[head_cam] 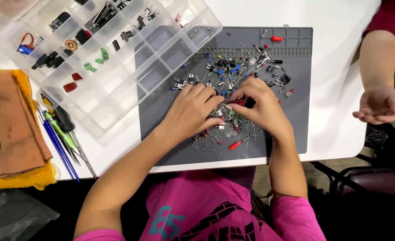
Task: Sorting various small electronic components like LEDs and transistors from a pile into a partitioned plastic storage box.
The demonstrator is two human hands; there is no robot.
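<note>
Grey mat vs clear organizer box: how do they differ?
The grey mat is opaque and flat; the clear organizer box is see-through with walled compartments. The mat holds a loose pile of components under both hands; the box keeps parts sorted, many cells bare. Both lie on the white table.

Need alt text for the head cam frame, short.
Seen from above, a person's left hand and right hand pick through a pile of small electronic components on a grey silicone work mat. A clear compartment organiser box lies upper left; another person's hand rests at right.
</note>
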